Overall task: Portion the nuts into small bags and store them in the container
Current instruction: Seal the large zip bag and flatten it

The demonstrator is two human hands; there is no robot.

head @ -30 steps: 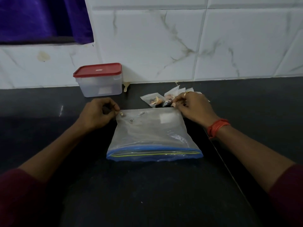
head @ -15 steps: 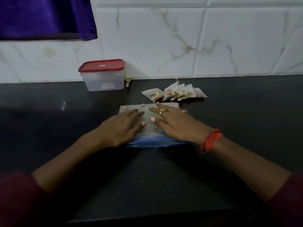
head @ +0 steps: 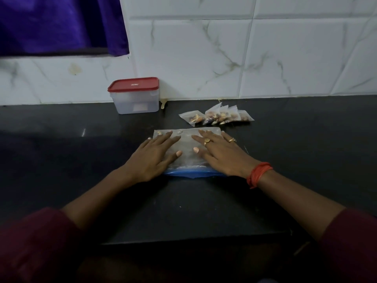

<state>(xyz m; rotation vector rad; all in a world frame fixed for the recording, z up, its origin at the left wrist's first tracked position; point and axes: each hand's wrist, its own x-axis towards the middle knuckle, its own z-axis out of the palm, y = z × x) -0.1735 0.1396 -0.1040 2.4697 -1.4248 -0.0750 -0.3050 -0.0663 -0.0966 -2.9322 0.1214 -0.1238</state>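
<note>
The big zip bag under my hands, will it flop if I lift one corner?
Probably floppy: the big zip bag is thin clear film lying flat under the left hand and right hand. Likely very light: only a few bits show inside. It may slide on the glossy counter.

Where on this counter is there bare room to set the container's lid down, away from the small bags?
Bare counter lies left of the left hand, in front of the container; another patch lies right of the right hand. Crowded: the narrow strip between the zip bag and the small bags.
</note>
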